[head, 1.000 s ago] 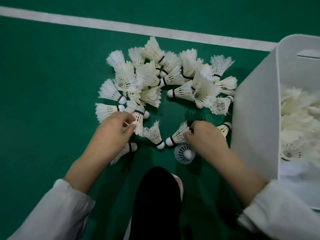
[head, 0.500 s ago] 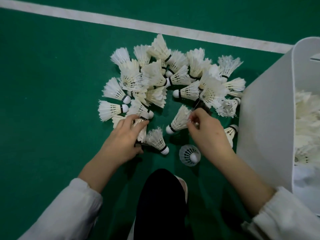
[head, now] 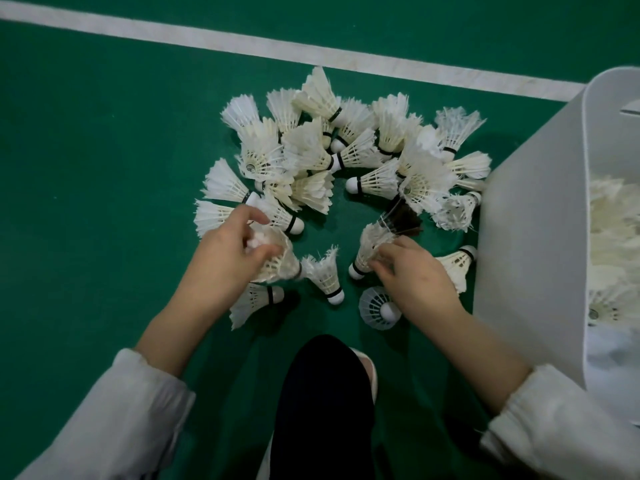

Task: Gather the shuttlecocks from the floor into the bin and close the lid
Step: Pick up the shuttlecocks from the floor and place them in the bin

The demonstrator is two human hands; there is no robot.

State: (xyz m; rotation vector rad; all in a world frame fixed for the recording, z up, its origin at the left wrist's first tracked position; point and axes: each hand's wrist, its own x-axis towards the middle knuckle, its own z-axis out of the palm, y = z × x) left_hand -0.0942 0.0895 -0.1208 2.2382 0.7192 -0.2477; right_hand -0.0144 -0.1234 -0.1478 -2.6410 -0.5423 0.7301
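Left hand (head: 225, 254) now further up-left, grip tight around one shuttlecock (head: 278, 263); right hand (head: 414, 273) grip tight on second shuttlecock (head: 367, 249).

One bin (head: 526, 237) — and over twenty loose shuttlecocks (head: 377, 178).

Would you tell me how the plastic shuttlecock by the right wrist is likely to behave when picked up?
The plastic shuttlecock probably weighs very little: its skirt is open mesh. That mesh likely flexes under a pinch rather than breaking. Nudged, it may roll on its round rim.
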